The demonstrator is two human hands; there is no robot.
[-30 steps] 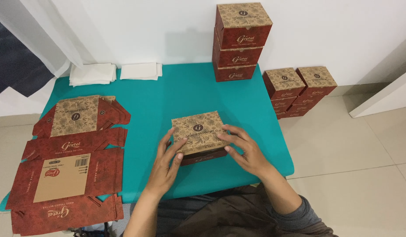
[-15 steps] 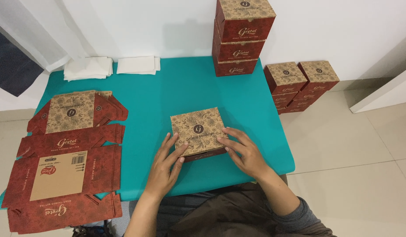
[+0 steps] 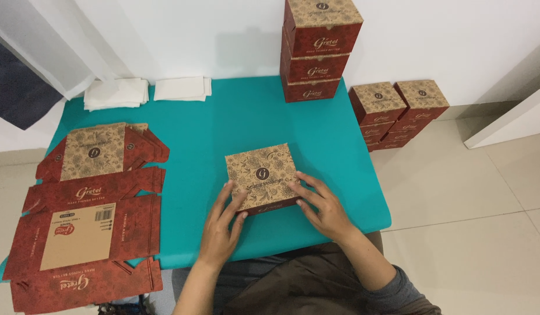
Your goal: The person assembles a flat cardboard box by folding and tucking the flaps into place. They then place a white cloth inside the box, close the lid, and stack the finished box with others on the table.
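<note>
A closed red and tan patterned box (image 3: 262, 176) sits on the teal table (image 3: 235, 122) near its front edge. My left hand (image 3: 221, 226) rests against the box's near left corner, fingers spread and touching the lid edge. My right hand (image 3: 320, 205) lies flat at the box's near right corner, fingertips on the lid. Neither hand lifts the box.
A stack of flat unfolded box blanks (image 3: 89, 204) lies on the left. Three assembled boxes (image 3: 316, 52) are stacked at the table's back edge. More boxes (image 3: 398, 111) stand on the floor at right. White folded cloths (image 3: 144, 91) lie at the back left.
The box and both hands stay in nearly the same place; my fingers have slid slightly along the front corners of the box.
</note>
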